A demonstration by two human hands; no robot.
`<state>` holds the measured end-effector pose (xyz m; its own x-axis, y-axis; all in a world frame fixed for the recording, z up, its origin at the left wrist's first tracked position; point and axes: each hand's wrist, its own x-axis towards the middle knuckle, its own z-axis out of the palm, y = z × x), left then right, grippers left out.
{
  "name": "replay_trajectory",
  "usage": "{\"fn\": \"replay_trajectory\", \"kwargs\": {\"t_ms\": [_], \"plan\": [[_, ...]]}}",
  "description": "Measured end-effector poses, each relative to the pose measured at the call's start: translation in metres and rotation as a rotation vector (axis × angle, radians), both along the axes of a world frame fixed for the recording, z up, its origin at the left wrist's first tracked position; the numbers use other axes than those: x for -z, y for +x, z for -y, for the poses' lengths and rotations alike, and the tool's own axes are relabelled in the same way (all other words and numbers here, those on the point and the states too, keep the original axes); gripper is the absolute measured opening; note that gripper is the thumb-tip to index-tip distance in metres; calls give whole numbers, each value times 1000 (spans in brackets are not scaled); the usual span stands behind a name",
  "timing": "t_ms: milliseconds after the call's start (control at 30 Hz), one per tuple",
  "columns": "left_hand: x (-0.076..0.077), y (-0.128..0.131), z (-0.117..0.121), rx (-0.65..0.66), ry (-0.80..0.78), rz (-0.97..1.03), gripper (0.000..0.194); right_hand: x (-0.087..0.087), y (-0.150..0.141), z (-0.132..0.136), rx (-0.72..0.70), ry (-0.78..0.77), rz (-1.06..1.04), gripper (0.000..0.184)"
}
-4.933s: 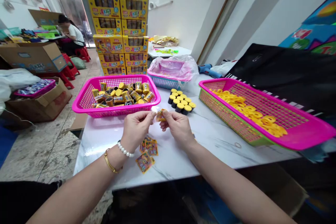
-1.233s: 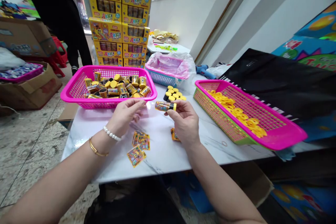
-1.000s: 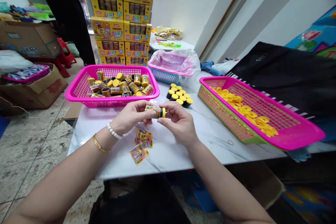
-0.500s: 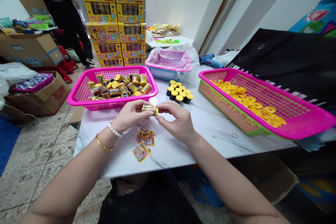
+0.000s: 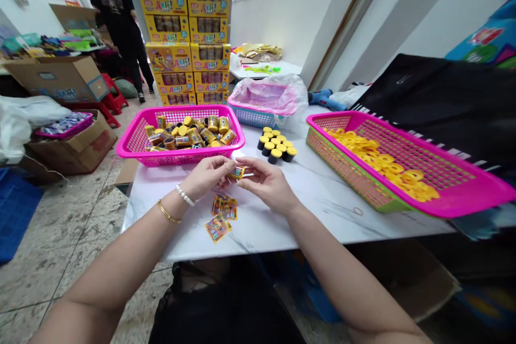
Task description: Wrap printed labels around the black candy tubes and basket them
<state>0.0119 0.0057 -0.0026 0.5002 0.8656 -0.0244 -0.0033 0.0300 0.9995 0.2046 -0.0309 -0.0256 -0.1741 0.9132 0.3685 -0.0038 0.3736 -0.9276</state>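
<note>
Above the white table, my left hand [image 5: 209,176] and my right hand [image 5: 266,184] meet with fingers closed on a small labelled canister [image 5: 237,172]. Its printed yellow-orange side shows between the fingertips; my fingers cover the rest. Below them on the table lie several printed stickers [image 5: 218,227], some overlapping. Just behind my left hand stands a pink basket [image 5: 181,159] heaped with small canisters [image 5: 194,135] in yellow printed wrap. Beyond my right hand, black canisters with yellow lids [image 5: 276,155] stand upright in a tight group.
On the right is a long pink basket [image 5: 451,174] of yellow rings [image 5: 385,161]. A plastic-lined basket [image 5: 262,110] and stacked yellow boxes [image 5: 171,57] stand behind. A rubber band [image 5: 358,211] lies on the table [image 5: 322,231]. A person in black [image 5: 121,27] is at the back left.
The canister has turned between my hands, and its yellow end no longer shows at the right. The view has shifted slightly. The person at the back is farther off.
</note>
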Motion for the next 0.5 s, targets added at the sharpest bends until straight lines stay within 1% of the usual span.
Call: {"fn": "replay_trajectory", "kwargs": {"t_ms": [67, 167, 300, 400, 500], "plan": [[1, -1, 0, 41, -70, 31, 64, 0, -1, 3, -27, 53, 28, 43], [0, -1, 0, 99, -133, 65, 66, -3, -2, 6, -64, 69, -12, 40], [2, 0, -1, 187, -162, 168, 66, -3, -4, 6, -51, -19, -120, 30], [4, 1, -1, 164, -131, 189, 60, 2, -6, 6, 0, -94, -217, 26], [3, 1, -1, 127, -131, 171, 54, 2, -9, 7, 61, -105, -213, 25]]}}
